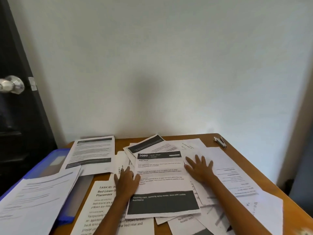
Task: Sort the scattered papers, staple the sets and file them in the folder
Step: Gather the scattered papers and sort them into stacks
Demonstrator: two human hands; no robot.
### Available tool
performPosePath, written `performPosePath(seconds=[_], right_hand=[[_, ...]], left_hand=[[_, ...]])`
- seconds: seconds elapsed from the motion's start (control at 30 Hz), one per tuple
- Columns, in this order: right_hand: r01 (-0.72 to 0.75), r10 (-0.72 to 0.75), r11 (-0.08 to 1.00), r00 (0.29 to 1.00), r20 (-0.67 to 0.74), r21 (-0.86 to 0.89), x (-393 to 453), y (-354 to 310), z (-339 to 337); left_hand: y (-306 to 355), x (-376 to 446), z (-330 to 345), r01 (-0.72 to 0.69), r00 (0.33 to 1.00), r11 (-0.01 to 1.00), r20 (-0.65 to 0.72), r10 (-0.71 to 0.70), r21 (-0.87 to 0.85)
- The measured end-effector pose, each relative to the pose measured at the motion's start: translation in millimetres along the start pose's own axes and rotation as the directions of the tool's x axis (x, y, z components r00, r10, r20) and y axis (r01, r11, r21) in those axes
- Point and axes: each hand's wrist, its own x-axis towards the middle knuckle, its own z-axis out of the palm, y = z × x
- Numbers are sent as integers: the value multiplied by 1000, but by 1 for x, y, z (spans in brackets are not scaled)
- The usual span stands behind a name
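Both my left hand [126, 181] and right hand [199, 167] rest flat, gripping nothing; loose papers [160, 180] seem light, slippery: lift by edges

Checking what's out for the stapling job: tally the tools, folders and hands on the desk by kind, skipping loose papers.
Stapler: 1
Blue folder: 1
Hands: 2, left hand and right hand, both flat on the papers
Total: 4

White papers [160, 175] banded in dark grey, a blue folder [42, 164], brown wooden table [254, 160].
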Motion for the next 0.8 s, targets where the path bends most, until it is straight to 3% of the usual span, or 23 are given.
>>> performPosePath(seconds=[0.63,0.8], right_hand=[[-100,99,994,995,-16,-41,-64,23,7],[-100,100,995,995,-16,6,-90,28,2]], left_hand=[[11,-41,9,-102,995,994,-3,102,-33],[23,-48,5,-99,990,962,-127,68,-254]])
